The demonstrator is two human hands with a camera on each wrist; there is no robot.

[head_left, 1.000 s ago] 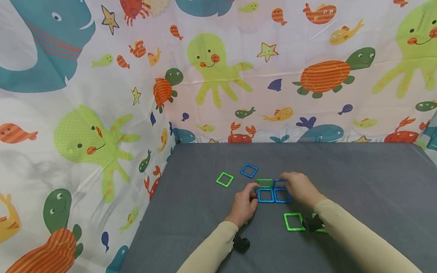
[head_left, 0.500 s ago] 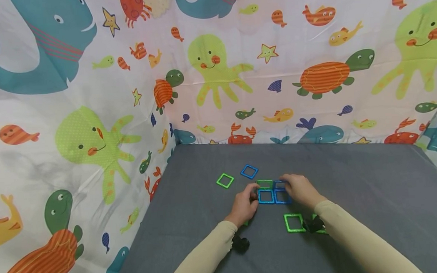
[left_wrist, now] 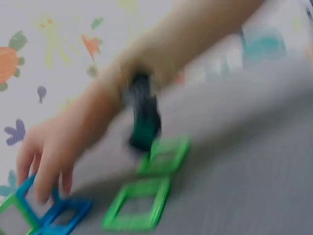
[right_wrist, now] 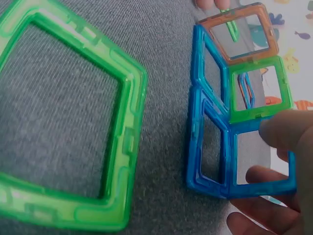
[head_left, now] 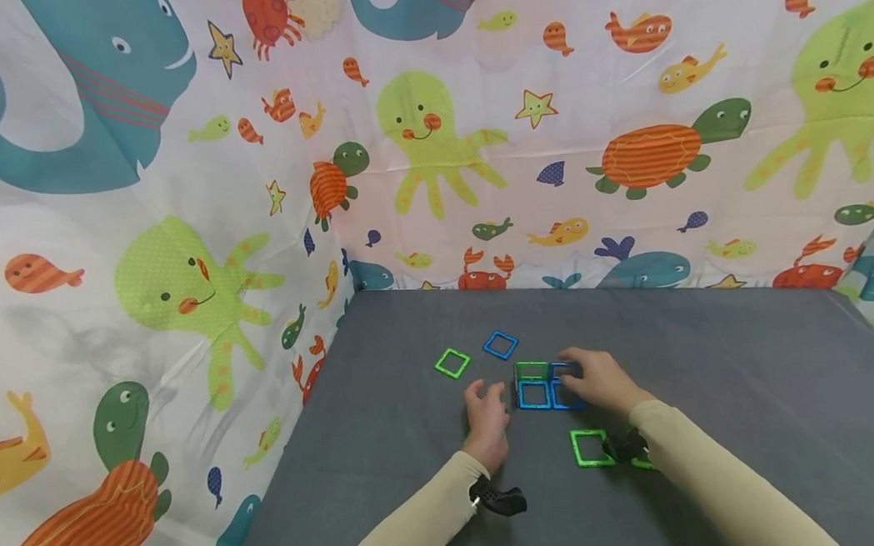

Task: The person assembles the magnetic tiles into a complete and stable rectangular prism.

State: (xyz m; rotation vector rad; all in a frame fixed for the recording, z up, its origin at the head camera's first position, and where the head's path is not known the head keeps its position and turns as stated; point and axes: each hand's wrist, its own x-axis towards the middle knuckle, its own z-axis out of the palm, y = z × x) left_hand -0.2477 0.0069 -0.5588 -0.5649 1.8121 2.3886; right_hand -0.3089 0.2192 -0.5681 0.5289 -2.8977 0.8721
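Note:
Several square magnetic tiles are joined together mid-table. Two blue tiles [right_wrist: 194, 147] lie flat. Behind them stand a green tile [right_wrist: 286, 93] and a blue tile [right_wrist: 259, 190]. An orange tile [right_wrist: 271, 34] stands at the left end, seen in the right wrist view. My right hand [head_left: 601, 380] pinches the upright blue tile, thumb on one face and fingers behind. Just left of the joined tiles, my left hand [head_left: 486, 427] is apart from them, holding nothing, with thumb and fingers spread and bent. Motion blurs the left wrist view.
A loose green tile [head_left: 444, 371] and a loose blue tile [head_left: 493, 351] lie behind and left of the joined tiles. Nearer, a green tile [head_left: 593, 464] lies by another green tile [head_left: 642, 464], partly hidden under the right wrist. A printed curtain [head_left: 435, 240] borders the grey table.
My left hand has let go of the left end of the joined tiles and drawn back a little to the left. My right hand stays in place on the upright blue tile.

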